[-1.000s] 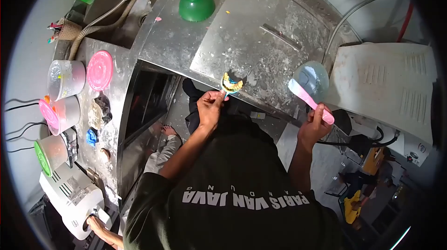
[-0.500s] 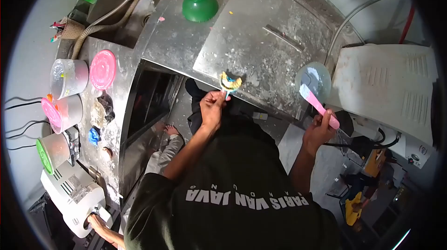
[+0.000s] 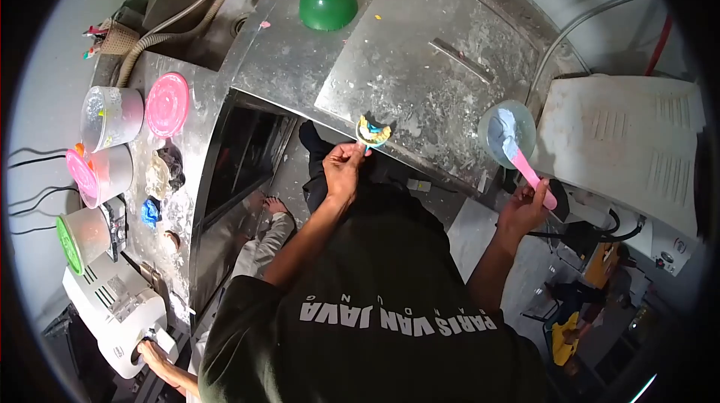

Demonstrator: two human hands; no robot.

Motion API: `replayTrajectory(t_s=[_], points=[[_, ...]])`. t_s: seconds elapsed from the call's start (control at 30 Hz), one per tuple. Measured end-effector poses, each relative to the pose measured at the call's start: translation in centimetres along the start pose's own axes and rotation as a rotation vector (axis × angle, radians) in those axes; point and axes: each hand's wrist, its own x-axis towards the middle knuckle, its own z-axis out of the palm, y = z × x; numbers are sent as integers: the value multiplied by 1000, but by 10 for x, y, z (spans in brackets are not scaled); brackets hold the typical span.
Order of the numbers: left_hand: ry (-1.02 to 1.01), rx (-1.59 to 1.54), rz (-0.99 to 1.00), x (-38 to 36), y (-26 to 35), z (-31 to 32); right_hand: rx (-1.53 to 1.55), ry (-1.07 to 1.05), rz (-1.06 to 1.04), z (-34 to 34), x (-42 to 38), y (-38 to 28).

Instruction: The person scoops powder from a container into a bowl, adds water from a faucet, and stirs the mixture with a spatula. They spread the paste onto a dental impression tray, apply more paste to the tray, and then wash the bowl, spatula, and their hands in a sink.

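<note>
My left hand (image 3: 343, 172) pinches the handle of a dental impression tray (image 3: 373, 133), held upright near the counter's front edge. Yellow material in a horseshoe shape, with some blue, fills the tray. On the right, my right hand (image 3: 523, 208) is closed around the pink handle of a spatula (image 3: 529, 172). The spatula's blade end reaches into a translucent mixing bowl (image 3: 487, 133), where pale bluish-white paste (image 3: 504, 127) shows around it. What supports the bowl is hard to make out.
A stained metal counter (image 3: 420, 50) carries an upturned green bowl (image 3: 328, 5). Lidded tubs (image 3: 112, 118) and a pink lid (image 3: 166, 104) stand left. White machines (image 3: 622, 125) flank both sides. Another person's hand (image 3: 154, 356) reaches into the left machine (image 3: 120, 328).
My right hand has moved slightly right and down, and the spatula's blade has shifted within the bowl, with more paste now visible. My left hand holds the tray in nearly the same place.
</note>
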Motion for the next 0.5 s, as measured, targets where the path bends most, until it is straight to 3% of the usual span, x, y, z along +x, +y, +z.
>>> replayTrajectory(t_s=[0.2, 0.47, 0.5], points=[[-31, -156, 38, 6, -5, -3, -4, 19, 15, -8, 6, 7], [53, -48, 59, 4, -7, 1, 12, 14, -9, -5, 7, 3], [15, -165, 62, 2, -1, 2, -3, 32, -6, -9, 4, -1]])
